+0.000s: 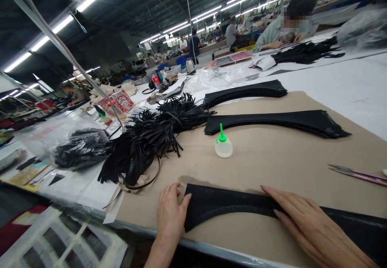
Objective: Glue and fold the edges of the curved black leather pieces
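A black curved piece (208, 203), apparently leather or fabric, lies along the front of the brown paper-covered table, its wide end to the left. My left hand (173, 209) rests at that end, thumb against the edge and fingers bent but apart. Across the narrow middle lies my right hand (311, 219), fingers stretched out on top of the piece and partly hiding it. Beyond them stands a small clear glue bottle (224, 148) with a green nozzle. Two stacks of similar black pieces, a nearer stack (266, 119) and a farther stack (244, 93), lie behind it.
A heap of black strips (142, 143) spreads at the left, beside a plastic bag (81, 147) of black material. Pointed scissors or snips (356, 174) lie at the right. Across the table a person (269, 34) works near more black pieces (305, 53).
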A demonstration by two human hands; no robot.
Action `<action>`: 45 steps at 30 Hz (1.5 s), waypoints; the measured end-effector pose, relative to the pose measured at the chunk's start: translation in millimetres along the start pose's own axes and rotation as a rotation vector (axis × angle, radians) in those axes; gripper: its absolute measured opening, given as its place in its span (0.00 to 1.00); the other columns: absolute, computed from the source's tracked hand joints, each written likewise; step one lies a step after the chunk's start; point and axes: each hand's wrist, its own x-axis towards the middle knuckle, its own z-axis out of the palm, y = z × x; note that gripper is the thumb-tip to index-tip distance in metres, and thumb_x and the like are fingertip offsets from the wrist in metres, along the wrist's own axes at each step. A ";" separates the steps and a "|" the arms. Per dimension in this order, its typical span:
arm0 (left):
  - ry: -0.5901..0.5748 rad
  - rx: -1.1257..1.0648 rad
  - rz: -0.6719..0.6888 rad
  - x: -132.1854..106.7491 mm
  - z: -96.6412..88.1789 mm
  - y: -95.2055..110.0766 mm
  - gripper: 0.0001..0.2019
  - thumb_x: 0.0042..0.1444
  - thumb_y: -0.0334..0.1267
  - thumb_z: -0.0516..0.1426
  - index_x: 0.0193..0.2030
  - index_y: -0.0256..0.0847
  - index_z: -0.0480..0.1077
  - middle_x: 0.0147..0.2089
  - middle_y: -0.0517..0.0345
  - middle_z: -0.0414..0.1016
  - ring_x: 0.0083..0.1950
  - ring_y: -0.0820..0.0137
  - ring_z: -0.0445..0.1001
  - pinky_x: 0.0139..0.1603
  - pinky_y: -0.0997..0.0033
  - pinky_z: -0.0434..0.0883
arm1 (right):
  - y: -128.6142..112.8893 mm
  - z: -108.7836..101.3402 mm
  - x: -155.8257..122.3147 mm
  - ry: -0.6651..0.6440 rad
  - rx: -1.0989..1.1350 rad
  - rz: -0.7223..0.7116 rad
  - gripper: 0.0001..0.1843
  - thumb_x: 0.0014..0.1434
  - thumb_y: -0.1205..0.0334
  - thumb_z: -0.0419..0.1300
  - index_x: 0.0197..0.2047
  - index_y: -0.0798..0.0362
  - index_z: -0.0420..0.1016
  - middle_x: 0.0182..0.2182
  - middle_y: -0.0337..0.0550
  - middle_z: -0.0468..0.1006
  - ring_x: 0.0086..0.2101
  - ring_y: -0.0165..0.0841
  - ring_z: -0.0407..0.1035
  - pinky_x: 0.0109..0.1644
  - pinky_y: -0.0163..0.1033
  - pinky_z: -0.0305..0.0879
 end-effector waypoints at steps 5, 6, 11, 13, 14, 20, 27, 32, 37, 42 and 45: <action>-0.117 -0.077 -0.085 -8.0 3.5 4.5 0.04 0.49 0.35 0.60 0.31 0.43 0.69 0.26 0.63 0.66 0.33 0.65 0.69 0.35 0.68 0.64 | -13.3 -8.9 3.8 0.054 -0.019 -0.070 0.22 0.67 0.58 0.47 0.62 0.50 0.64 0.45 0.45 0.78 0.40 0.38 0.73 0.43 0.42 0.71; -0.125 -0.091 -0.084 -10.0 3.8 3.0 0.05 0.48 0.35 0.60 0.27 0.42 0.67 0.26 0.63 0.65 0.32 0.66 0.68 0.34 0.69 0.63 | -14.2 -9.4 0.9 0.054 -0.026 -0.078 0.22 0.67 0.58 0.47 0.63 0.50 0.63 0.46 0.44 0.78 0.41 0.38 0.73 0.43 0.42 0.71; -0.204 -0.279 -0.134 -20.0 -2.2 -13.7 0.08 0.48 0.37 0.58 0.25 0.43 0.60 0.25 0.64 0.65 0.29 0.69 0.67 0.32 0.71 0.64 | -13.0 -10.2 -16.3 0.014 -0.084 -0.060 0.24 0.66 0.57 0.49 0.64 0.48 0.61 0.53 0.42 0.74 0.48 0.40 0.70 0.48 0.45 0.69; -0.256 -0.419 -0.211 -22.4 -6.4 -19.6 0.07 0.49 0.40 0.57 0.29 0.43 0.61 0.24 0.65 0.65 0.27 0.69 0.68 0.29 0.71 0.64 | -14.0 -13.1 -17.6 0.035 -0.075 -0.069 0.23 0.67 0.57 0.48 0.63 0.49 0.64 0.51 0.43 0.75 0.46 0.40 0.71 0.46 0.45 0.70; -0.247 -0.440 -0.232 -23.2 -8.4 -21.3 0.07 0.48 0.40 0.58 0.32 0.43 0.63 0.24 0.65 0.67 0.27 0.69 0.68 0.29 0.70 0.66 | -15.3 -15.0 -16.9 0.047 -0.063 -0.076 0.22 0.67 0.57 0.48 0.62 0.50 0.65 0.51 0.44 0.75 0.45 0.39 0.72 0.46 0.44 0.71; 0.164 -0.024 0.220 -35.3 -8.7 -4.6 0.17 0.60 0.32 0.51 0.56 0.42 0.66 0.53 0.50 0.72 0.54 0.59 0.71 0.54 0.54 0.70 | -31.9 -19.1 -5.9 0.019 -0.013 -0.180 0.25 0.64 0.70 0.46 0.63 0.53 0.64 0.57 0.41 0.71 0.53 0.34 0.69 0.54 0.40 0.69; 0.030 0.196 0.747 -60.9 15.1 31.7 0.18 0.64 0.31 0.49 0.60 0.38 0.66 0.56 0.52 0.74 0.56 0.62 0.70 0.54 0.60 0.71 | -57.7 6.1 6.3 -0.153 0.029 -0.326 0.37 0.60 0.75 0.46 0.71 0.57 0.45 0.65 0.43 0.59 0.61 0.31 0.57 0.66 0.45 0.58; 0.049 0.194 0.729 -59.7 17.8 33.9 0.16 0.65 0.34 0.49 0.58 0.39 0.68 0.52 0.54 0.76 0.51 0.63 0.72 0.53 0.60 0.70 | -67.9 17.1 8.6 -0.135 0.019 -0.355 0.37 0.59 0.78 0.44 0.71 0.62 0.42 0.64 0.49 0.59 0.62 0.34 0.56 0.66 0.48 0.57; 0.087 0.164 0.662 -58.4 18.2 43.2 0.16 0.66 0.39 0.49 0.57 0.47 0.69 0.50 0.58 0.76 0.52 0.62 0.71 0.52 0.58 0.65 | -68.4 12.8 9.6 -0.107 0.009 -0.362 0.36 0.59 0.79 0.42 0.71 0.62 0.45 0.63 0.49 0.61 0.62 0.35 0.55 0.65 0.50 0.58; 0.145 0.112 0.681 -60.4 24.2 52.7 0.14 0.66 0.39 0.49 0.54 0.45 0.71 0.55 0.57 0.74 0.56 0.62 0.68 0.54 0.59 0.62 | -69.0 10.7 11.5 -0.145 0.063 -0.322 0.37 0.58 0.78 0.42 0.71 0.61 0.43 0.64 0.49 0.60 0.63 0.35 0.54 0.66 0.51 0.57; 0.099 0.118 0.713 -61.0 28.9 56.4 0.15 0.66 0.35 0.48 0.55 0.42 0.70 0.53 0.56 0.75 0.55 0.64 0.70 0.54 0.61 0.64 | -72.2 13.5 10.2 -0.167 0.066 -0.316 0.37 0.57 0.79 0.42 0.71 0.62 0.45 0.65 0.49 0.58 0.63 0.35 0.54 0.66 0.51 0.57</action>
